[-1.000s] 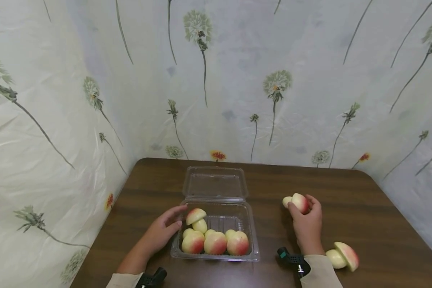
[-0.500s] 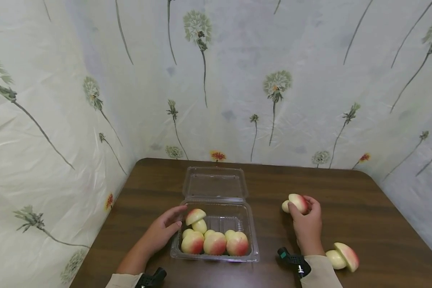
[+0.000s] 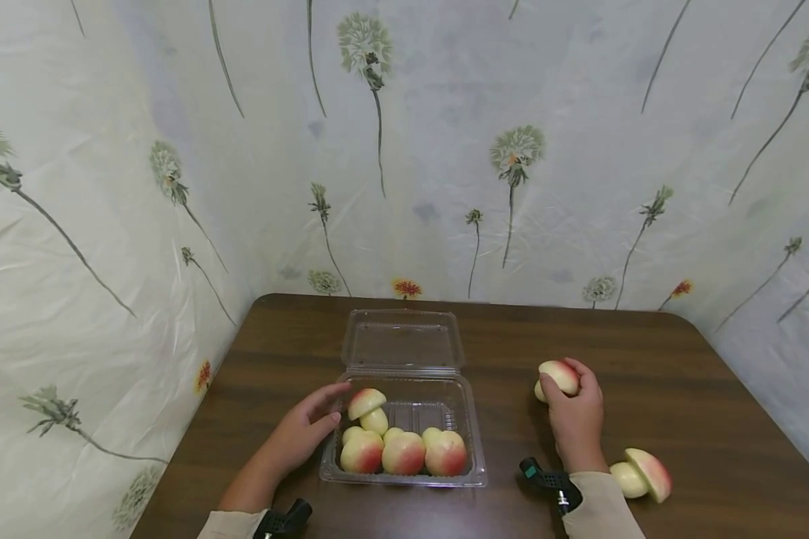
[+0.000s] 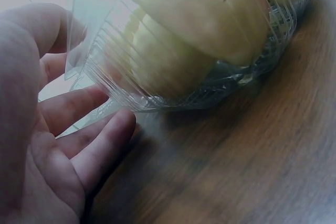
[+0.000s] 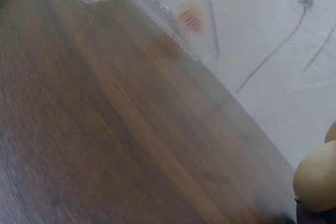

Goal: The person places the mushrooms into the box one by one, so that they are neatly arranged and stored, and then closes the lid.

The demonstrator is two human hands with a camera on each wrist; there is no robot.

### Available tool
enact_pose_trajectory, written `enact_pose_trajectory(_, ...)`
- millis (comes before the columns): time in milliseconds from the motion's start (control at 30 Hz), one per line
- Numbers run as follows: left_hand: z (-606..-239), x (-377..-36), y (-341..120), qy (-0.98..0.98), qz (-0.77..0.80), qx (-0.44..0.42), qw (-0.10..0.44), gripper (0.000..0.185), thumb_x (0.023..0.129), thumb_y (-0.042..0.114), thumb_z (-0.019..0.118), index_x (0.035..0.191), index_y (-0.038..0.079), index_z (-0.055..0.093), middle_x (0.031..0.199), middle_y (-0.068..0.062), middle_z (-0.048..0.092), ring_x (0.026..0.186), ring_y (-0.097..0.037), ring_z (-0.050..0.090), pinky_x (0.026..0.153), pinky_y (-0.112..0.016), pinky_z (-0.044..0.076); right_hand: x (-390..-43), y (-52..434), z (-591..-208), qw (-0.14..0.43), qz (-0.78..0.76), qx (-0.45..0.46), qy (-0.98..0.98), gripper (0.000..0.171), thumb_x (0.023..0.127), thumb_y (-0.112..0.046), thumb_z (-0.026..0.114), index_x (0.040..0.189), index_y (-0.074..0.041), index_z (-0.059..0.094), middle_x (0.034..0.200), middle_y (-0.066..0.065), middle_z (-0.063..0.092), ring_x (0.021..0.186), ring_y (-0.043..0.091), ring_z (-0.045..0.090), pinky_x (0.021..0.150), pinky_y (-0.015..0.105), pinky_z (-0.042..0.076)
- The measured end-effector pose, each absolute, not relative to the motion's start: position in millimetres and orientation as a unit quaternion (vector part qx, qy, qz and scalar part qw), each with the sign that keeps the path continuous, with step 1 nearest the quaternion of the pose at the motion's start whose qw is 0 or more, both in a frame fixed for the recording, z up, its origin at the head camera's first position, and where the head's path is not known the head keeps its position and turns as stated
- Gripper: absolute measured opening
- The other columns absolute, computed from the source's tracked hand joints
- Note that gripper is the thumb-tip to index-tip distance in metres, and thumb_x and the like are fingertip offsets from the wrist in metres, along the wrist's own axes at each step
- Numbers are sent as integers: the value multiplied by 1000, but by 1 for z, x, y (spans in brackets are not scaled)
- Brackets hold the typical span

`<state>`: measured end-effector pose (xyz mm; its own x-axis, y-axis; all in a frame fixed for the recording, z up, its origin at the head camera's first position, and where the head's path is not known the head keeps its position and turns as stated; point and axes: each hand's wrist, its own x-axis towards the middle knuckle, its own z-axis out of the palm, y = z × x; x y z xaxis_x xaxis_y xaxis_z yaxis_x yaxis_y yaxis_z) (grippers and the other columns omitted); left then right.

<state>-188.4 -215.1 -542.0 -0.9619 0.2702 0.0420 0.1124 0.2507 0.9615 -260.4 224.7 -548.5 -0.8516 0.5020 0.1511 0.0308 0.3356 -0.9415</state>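
My right hand (image 3: 577, 415) holds a toy mushroom (image 3: 559, 376), with a cream and pink-red cap, between thumb and fingers above the table's right half. Its pale surface shows at the right edge of the right wrist view. My left hand (image 3: 306, 427) touches the left wall of a hinged clear plastic box (image 3: 473, 442). In the left wrist view, fairly straight fingers (image 4: 113, 137) lie against the outside of that wall. Inside the box, three mushrooms (image 3: 403, 454) line the front, caps toward me. Another mushroom (image 3: 367, 405) lies behind the leftmost one.
One more mushroom (image 3: 649, 476) lies on the brown wooden table (image 3: 512, 329), by my right sleeve. The box lid (image 3: 404, 340) is folded back toward the far edge. Flower-patterned sheeting (image 3: 431, 150) hangs behind and to the left of the table.
The mushroom in my right hand has turned, so its stem is now mostly hidden under the cap. My left hand and the box keep their places. The head view has shifted slightly.
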Motion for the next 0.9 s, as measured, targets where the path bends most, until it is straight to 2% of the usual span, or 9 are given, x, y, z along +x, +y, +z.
enact_pose_trajectory(200, -532, -185, -212, 788, 600, 116, 76, 46, 98, 6, 51, 143, 12, 43, 151, -4, 38, 136, -28, 40, 97, -18, 40, -260, 224, -548, 196, 582, -173, -770, 65, 84, -33, 73, 139, -21, 41, 131, 4, 46, 110, 18, 48, 80, 20, 41)
enact_pose_trajectory(367, -540, -187, -215, 789, 599, 110, 79, 46, 99, 10, 52, 142, 19, 45, 150, 2, 39, 137, -23, 39, 99, -19, 39, -261, 223, -547, 190, 640, -170, -724, 75, 83, -25, 76, 141, -20, 29, 122, 5, 45, 108, 17, 50, 74, 12, 46)
enact_pose_trajectory(533, -546, -189, -216, 788, 602, 106, 79, 45, 99, 14, 54, 141, 23, 46, 150, 3, 40, 137, -20, 38, 100, -19, 38, -261, 222, -546, 194, 649, -167, -717, 75, 81, -22, 77, 140, -17, 31, 126, 5, 45, 107, 16, 50, 71, 11, 49)
enact_pose_trajectory(700, -534, -185, -213, 783, 608, 108, 82, 46, 98, 8, 52, 143, 15, 44, 151, -4, 39, 137, -26, 39, 98, -18, 39, -260, 222, -547, 194, 615, -175, -744, 72, 81, -31, 77, 139, -20, 36, 135, 3, 43, 111, 15, 47, 71, 11, 45)
enact_pose_trajectory(900, -516, -178, -210, 788, 601, 112, 79, 45, 98, 6, 52, 142, 9, 45, 149, -7, 41, 137, -26, 38, 98, -17, 39, -262, 222, -551, 199, 594, -174, -760, 69, 80, -38, 77, 137, -23, 41, 131, -1, 45, 106, 15, 47, 69, 17, 46)
